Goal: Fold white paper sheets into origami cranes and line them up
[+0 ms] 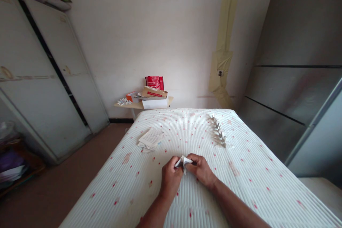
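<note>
Left hand [171, 176]: bare, rounded at the knuckles
Left forearm [156, 210]: bare behind the fingers, cut off by the view's lower edge
Right hand [203, 172]: bare, narrowing behind the fingers
Right forearm [237, 205]: bare, smooth, more of it visible

a small folded white paper [184, 161], creased and peaked, above the bed [192, 128].

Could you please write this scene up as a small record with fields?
left hand: left hand pinches one side of the folded paper
right hand: right hand pinches its other side
surface: pale ribbed cover with small red marks
beyond left hand: loose pile of printed sheets
beyond right hand: row of folded paper pieces
by the wall: small table bearing white box and red bag
</note>
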